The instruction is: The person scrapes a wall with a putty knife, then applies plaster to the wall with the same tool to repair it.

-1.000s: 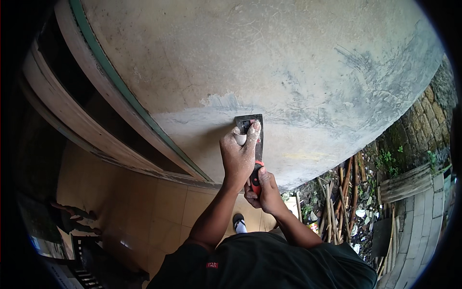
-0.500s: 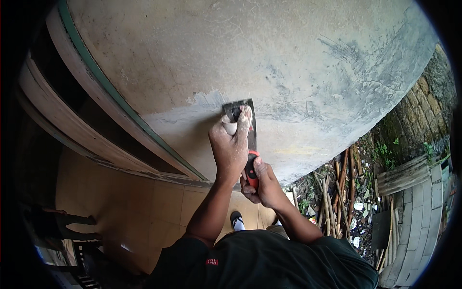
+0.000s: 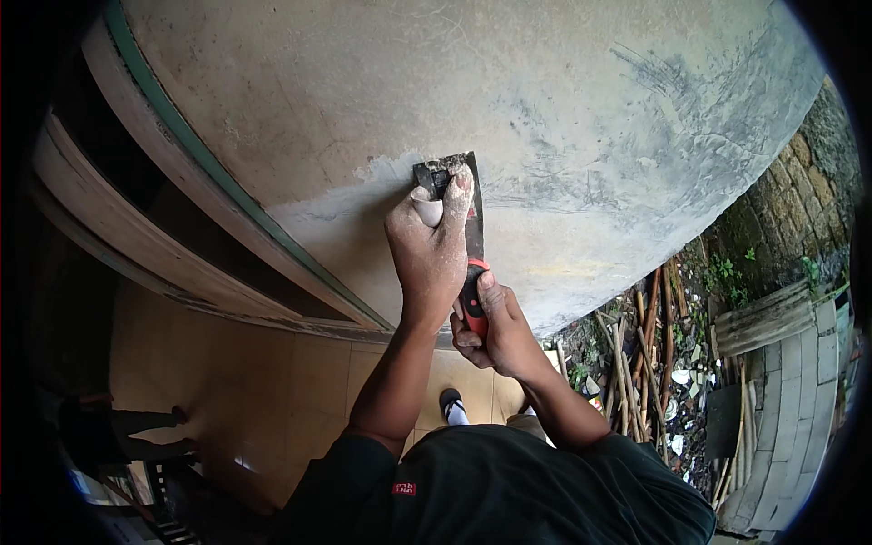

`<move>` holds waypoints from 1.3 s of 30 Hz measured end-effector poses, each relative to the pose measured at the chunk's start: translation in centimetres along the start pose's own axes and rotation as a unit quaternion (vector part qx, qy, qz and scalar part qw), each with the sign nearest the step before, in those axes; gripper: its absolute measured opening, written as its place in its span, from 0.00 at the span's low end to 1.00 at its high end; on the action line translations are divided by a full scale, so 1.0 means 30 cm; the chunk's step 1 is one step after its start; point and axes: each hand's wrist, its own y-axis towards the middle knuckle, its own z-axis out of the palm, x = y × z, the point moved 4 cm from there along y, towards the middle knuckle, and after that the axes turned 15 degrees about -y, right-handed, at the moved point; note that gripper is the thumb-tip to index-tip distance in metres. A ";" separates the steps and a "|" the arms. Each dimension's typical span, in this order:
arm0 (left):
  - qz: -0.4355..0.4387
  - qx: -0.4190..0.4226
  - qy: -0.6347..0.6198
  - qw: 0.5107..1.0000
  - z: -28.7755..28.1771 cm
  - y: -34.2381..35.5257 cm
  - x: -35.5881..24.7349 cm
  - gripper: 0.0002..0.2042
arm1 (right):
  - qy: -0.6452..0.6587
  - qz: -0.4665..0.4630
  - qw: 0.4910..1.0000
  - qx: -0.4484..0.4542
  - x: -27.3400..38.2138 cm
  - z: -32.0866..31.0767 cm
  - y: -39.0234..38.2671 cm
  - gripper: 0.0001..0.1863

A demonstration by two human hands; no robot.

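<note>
A putty knife (image 3: 473,234) with a dark metal blade and a red and black handle lies flat against a grey plastered wall (image 3: 509,109). My left hand (image 3: 429,250) presses its fingers on the blade near the top edge. My right hand (image 3: 495,327) is closed around the handle below. The blade sits at the upper edge of a paler, smoother patch of fresh filler (image 3: 354,218). Both hands are dusted with white plaster.
A wooden frame with a green strip (image 3: 209,182) runs along the wall's left side. Tan floor tiles (image 3: 272,391) lie below, with my foot (image 3: 451,406) on them. Sticks and rubble (image 3: 645,363) are piled at the right, beside a stone wall (image 3: 799,209) and paving (image 3: 790,400).
Both hands have pushed the putty knife upward along the wall, and the smoothed patch of filler reaches higher than before.
</note>
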 end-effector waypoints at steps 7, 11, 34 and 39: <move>0.035 -0.023 -0.021 0.999 0.003 -0.006 -0.017 0.15 | 0.036 0.007 0.999 -0.005 0.017 0.027 0.006 0.29; 0.011 -0.008 0.013 1.000 -0.034 -0.044 0.058 0.13 | 0.050 0.043 0.998 -0.014 -0.052 0.034 -0.009 0.30; 0.011 0.029 0.031 0.999 -0.039 -0.005 0.001 0.14 | 0.052 0.023 0.998 -0.035 0.016 0.077 -0.014 0.30; 0.037 0.010 0.053 0.998 -0.036 0.006 -0.034 0.16 | 0.081 0.037 0.996 -0.014 0.016 0.080 -0.001 0.29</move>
